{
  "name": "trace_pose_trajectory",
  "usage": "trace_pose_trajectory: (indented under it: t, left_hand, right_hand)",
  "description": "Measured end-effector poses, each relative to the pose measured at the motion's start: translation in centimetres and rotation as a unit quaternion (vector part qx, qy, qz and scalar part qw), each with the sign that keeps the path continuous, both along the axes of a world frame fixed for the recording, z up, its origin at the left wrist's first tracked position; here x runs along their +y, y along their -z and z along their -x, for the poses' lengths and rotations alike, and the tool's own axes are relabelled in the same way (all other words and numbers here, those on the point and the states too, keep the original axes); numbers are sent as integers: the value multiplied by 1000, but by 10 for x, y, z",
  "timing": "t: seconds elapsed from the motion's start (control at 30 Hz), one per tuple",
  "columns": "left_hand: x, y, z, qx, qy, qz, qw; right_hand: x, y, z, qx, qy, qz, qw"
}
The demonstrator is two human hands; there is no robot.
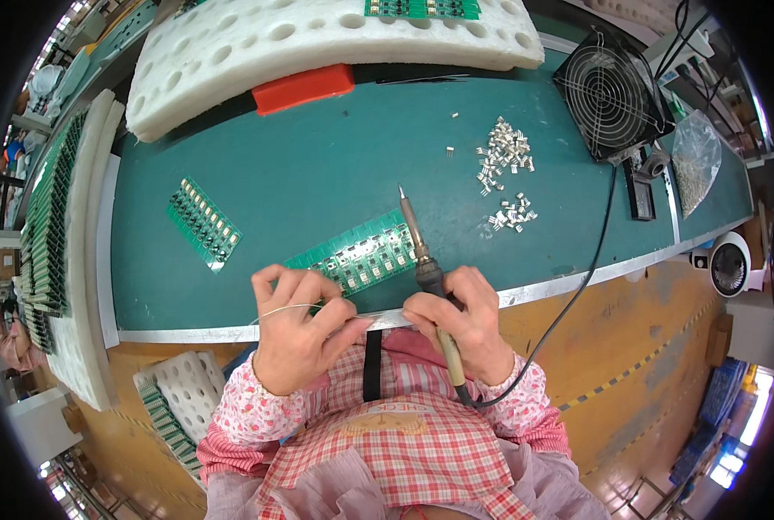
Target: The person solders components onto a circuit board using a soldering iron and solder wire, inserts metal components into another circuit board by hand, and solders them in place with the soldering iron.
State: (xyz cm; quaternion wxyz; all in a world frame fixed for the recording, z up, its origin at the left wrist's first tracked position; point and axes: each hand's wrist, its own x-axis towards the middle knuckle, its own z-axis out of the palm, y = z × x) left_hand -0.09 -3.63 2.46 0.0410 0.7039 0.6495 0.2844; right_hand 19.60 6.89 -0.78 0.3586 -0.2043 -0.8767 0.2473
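My right hand [465, 319] grips a soldering iron [431, 276] by its handle, its tip pointing away from me over the bench. Between the fingers of my left hand [302, 329] runs a thin strand of solder wire [284, 307]. Just beyond both hands, near the front edge, lies a green circuit board panel [365, 256] with rows of small parts. A second green board [203, 224] rests apart from it, farther left. Two heaps of small white connectors [506, 149] are spread to the right of the iron's tip.
A black fan [610, 95] stands at the back right, beside an iron holder [640, 189] and a plastic bag of parts [695, 160]. The iron's cord [588, 277] crosses the front edge. White foam [326, 43] and a red bin [303, 89] are at the back; boards in foam [88, 251] stand left.
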Motion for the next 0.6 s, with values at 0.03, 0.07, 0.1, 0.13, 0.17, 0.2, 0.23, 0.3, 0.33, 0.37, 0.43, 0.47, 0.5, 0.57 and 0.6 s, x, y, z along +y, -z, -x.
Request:
trace_pose_trajectory:
  t: [0.03,0.07,0.1,0.13,0.17,0.2,0.23,0.3,0.33,0.37,0.43,0.47,0.5,0.57,0.6]
  left_hand:
    - [-1,2,1,-15,-7,-11,1000]
    - [1,1,2,-27,-36,-17,999]
    - [3,0,5,-28,-38,-15,999]
    - [5,1,8,-44,-74,-20,996]
    - [8,1,11,-60,-109,-26,992]
    - [10,5,13,-67,-112,-29,991]
    - [11,8,14,-67,-114,-28,991]
    - [15,13,14,-106,-82,-10,991]
    - [16,14,13,-107,-82,-10,991]
    - [17,15,13,-106,-76,-13,991]
    - [19,18,13,-109,-68,-15,992]
    - [19,19,13,-105,-67,-18,992]
    - [19,20,13,-102,-67,-20,992]
    - [21,20,13,-104,-63,-17,992]
    - [21,19,12,-104,-60,-14,993]
  right_hand:
    - [1,3,2,24,17,6,1000]
    - [0,6,3,47,34,12,998]
    - [-6,7,4,46,32,15,998]
    - [-14,8,4,129,83,105,983]
    - [-19,9,3,210,133,193,949]
    - [-15,12,-3,203,94,192,955]
    - [-15,12,0,203,93,192,956]
    - [-11,12,6,201,51,164,964]
    - [-10,12,6,190,39,152,969]
    - [-8,12,7,189,38,152,969]
    - [-6,13,8,195,19,132,972]
    - [-6,14,8,193,20,132,972]
    - [-6,14,9,189,21,130,973]
    - [-7,13,9,184,22,129,974]
    - [-6,12,10,175,22,120,977]
